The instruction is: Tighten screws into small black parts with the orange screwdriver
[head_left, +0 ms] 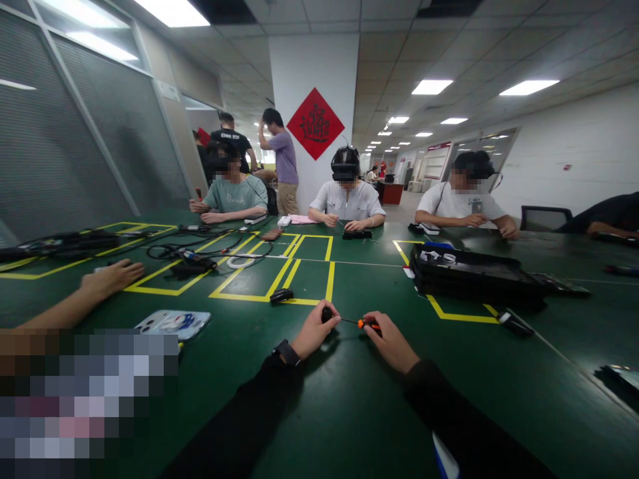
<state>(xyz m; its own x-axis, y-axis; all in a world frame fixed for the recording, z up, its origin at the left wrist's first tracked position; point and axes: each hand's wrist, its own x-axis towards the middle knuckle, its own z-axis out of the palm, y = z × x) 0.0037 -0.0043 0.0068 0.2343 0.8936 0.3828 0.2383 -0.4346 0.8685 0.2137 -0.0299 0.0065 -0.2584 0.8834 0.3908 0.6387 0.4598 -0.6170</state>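
Over the green table [359, 412], my right hand [392, 340] is closed round the orange and black handle of a screwdriver [360, 324]. Its thin shaft points left towards my left hand [317, 329]. A small black object [327, 314] is pinched between the thumb and fingers of my left hand, and the shaft's tip reaches it or ends close beside it. What exactly the black object is cannot be made out. A dark watch sits on my left wrist.
Yellow tape frames mark the table. A small black device [282, 296] lies ahead, black trays [474, 273] at right, cables [190, 259] and a phone [174, 323] at left. Another person's hand [112, 278] rests at left; several people sit across.
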